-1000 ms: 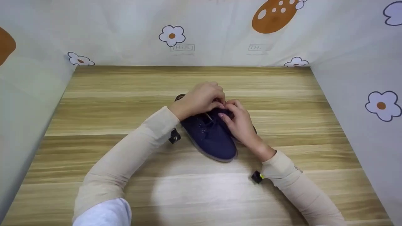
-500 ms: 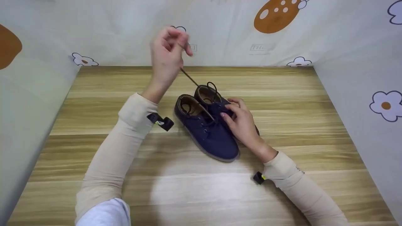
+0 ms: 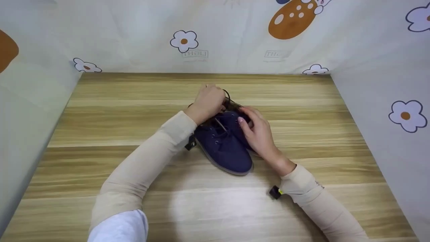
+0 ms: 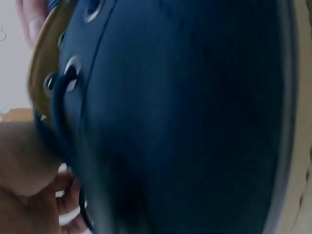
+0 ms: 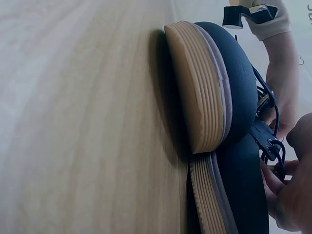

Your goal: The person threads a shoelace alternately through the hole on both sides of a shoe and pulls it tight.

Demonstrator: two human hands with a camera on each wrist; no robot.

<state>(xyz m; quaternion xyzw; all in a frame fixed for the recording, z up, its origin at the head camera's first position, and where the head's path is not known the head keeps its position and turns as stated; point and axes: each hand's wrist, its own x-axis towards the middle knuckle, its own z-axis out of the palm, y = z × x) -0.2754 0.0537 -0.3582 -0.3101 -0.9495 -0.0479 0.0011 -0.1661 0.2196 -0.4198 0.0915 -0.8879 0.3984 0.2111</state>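
Two navy lace-up shoes stand side by side on the table, toes toward me. The near shoe point(image 3: 228, 154) shows its eyelets and dark lace. Behind it, the far shoe point(image 5: 243, 180) is partly covered by my right hand point(image 3: 260, 129), whose thumb and fingers grip it beside the lacing. My left hand point(image 3: 206, 102) is bent over the shoes' heel openings, fingers curled downward. Its fingertips are hidden in the head view, so whether they pinch the lace is unclear. A dark shoelace point(image 3: 228, 95) loops up just beside that hand. The left wrist view shows the near shoe's upper point(image 4: 175, 117) close up.
The wood-grain table point(image 3: 117, 161) extends around the shoes. A pale flower-printed cloth point(image 3: 134, 33) encloses the back and both sides. Small black cameras sit at the wrists, the right one point(image 3: 275, 192) just above the table.
My left hand first swung up and back, drawing a lace out taut, then came down again to the shoes' heel openings. My right hand stays on the far shoe.
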